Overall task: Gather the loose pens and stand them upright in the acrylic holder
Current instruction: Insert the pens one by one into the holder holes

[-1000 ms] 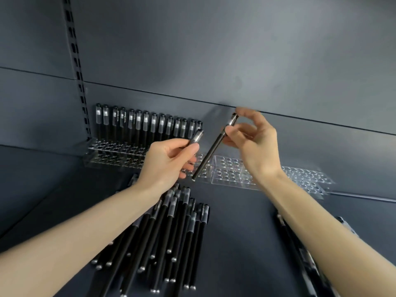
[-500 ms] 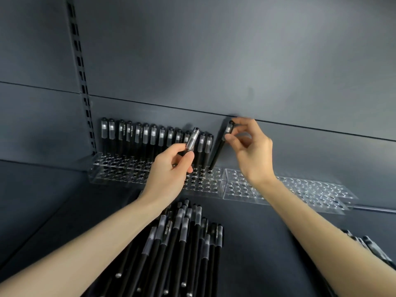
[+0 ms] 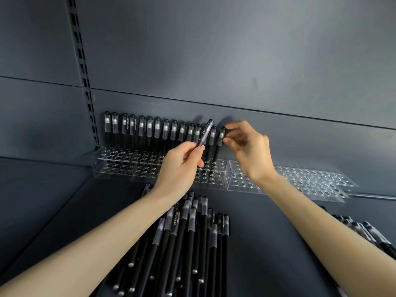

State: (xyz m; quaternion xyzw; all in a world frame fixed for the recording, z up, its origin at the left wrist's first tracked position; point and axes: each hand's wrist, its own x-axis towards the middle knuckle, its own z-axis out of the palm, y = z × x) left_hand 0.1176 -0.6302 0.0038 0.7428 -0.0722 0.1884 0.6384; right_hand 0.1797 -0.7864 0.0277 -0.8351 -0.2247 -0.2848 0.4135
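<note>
I've got black pens [image 3: 150, 131], frosted caps up, standing along the back row of the clear acrylic holder [image 3: 120, 168]; one spare pen [image 3: 205, 132] tilts above it, loose pens [image 3: 188, 243] piled in front.

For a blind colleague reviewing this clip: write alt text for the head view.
A person's right hand pinches the cap of the end pen in a row standing in a clear holder, while the left hand holds a second pen tilted. Loose pens lie heaped on the shelf in front.
</note>
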